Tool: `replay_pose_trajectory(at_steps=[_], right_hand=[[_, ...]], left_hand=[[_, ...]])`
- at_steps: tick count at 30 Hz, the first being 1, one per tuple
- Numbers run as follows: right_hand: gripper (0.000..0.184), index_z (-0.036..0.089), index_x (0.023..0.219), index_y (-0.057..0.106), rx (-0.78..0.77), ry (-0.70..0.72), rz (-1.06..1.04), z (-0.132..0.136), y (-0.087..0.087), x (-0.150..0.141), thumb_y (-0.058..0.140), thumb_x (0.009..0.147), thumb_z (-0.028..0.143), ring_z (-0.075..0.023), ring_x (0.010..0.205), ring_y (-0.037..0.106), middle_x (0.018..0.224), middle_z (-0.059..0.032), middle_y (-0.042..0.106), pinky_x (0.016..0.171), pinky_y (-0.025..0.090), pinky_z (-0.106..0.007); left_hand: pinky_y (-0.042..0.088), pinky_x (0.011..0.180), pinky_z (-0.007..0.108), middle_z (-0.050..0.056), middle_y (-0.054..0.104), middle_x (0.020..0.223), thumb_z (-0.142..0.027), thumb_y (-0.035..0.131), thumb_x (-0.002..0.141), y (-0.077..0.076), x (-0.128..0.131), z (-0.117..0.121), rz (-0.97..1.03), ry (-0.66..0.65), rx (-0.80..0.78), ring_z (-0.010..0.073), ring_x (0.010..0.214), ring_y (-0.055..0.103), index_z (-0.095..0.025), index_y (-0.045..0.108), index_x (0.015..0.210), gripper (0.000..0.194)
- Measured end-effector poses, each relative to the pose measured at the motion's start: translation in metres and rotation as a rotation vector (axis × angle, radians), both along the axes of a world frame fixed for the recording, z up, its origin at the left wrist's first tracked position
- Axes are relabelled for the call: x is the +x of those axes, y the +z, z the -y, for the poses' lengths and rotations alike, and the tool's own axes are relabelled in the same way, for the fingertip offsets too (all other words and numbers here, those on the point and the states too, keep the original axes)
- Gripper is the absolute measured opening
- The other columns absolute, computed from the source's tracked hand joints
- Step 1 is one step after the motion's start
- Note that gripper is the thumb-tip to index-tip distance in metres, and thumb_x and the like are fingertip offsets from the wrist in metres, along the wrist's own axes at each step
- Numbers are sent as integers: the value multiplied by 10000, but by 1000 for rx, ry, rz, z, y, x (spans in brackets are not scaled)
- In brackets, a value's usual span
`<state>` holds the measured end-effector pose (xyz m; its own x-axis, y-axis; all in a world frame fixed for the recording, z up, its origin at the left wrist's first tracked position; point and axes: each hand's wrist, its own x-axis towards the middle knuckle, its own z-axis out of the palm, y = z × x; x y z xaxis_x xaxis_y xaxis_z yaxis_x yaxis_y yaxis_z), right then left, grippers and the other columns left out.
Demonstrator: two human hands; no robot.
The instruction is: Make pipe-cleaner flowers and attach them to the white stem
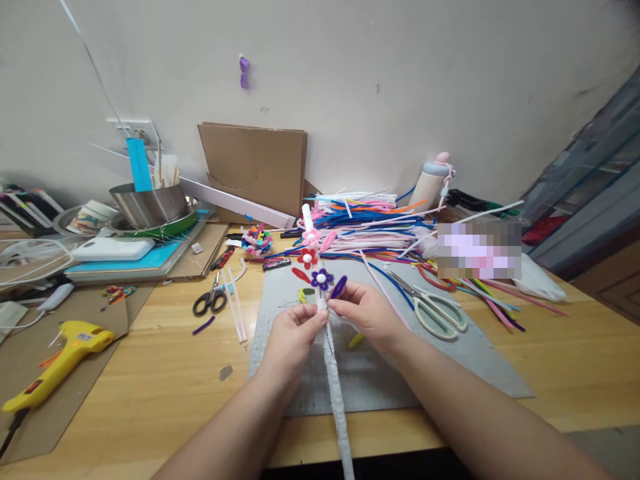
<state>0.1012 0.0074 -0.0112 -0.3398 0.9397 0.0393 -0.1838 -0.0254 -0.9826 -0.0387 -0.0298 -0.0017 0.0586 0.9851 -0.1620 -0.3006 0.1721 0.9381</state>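
Observation:
A long stick wrapped in white (336, 393) runs from the table's near edge up between my hands. Along its upper part sit a pink flower (311, 237), a red flower (307, 259) and a purple flower (321, 280) with a white centre, all of fuzzy pipe cleaner. My left hand (293, 337) pinches the stick just below the purple flower. Right beside it, my right hand (367, 312) is closed with thumb and forefinger at the base of a purple pipe-cleaner leaf (339, 287). A thin dark wire end hangs below the fingertips. The exact contact is partly hidden by the fingers.
Under my hands lies a grey mat (400, 387). Pale green scissors (440, 313) rest on its right; black scissors (210, 301) lie left. Pipe cleaners (365, 220) are heaped behind. A yellow glue gun (60, 360) and a steel bowl (150, 205) stand at the left.

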Motion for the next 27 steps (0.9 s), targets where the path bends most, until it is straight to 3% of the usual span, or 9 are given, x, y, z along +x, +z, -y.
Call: replay_pose_trajectory(at_steps=[7, 10, 16, 27], right_hand=[[196, 153, 742, 633, -3, -112, 26, 8, 0, -9, 683, 661, 324, -118, 627, 516, 679, 5, 612, 664, 406, -279], [184, 159, 747, 630, -13, -108, 19, 7, -1, -8, 675, 668, 319, -110, 617, 508, 673, 10, 605, 646, 404, -267], [224, 167, 813, 631, -33, 14, 39, 2, 2, 0, 698, 642, 295, -148, 756, 566, 798, -13, 643, 781, 419, -321], [190, 161, 727, 577, 39, -94, 86, 6, -1, -10, 660, 658, 317, -123, 668, 514, 690, 9, 578, 693, 410, -286]], left_hand=[[219, 449, 206, -47, 460, 453, -322, 753, 555, -1, -1, -1, -8, 77, -19, 40, 418, 297, -121, 627, 592, 240], [209, 438, 206, -45, 464, 450, -320, 755, 553, -1, 0, -1, 0, 76, -22, 41, 411, 296, -123, 627, 590, 238], [226, 447, 208, -36, 485, 460, -325, 760, 545, 0, 0, -1, -4, 38, -15, 49, 421, 325, -127, 639, 595, 238], [254, 458, 208, -43, 474, 447, -333, 757, 535, -1, 1, -1, 18, 85, -38, 46, 416, 330, -119, 638, 602, 254]])
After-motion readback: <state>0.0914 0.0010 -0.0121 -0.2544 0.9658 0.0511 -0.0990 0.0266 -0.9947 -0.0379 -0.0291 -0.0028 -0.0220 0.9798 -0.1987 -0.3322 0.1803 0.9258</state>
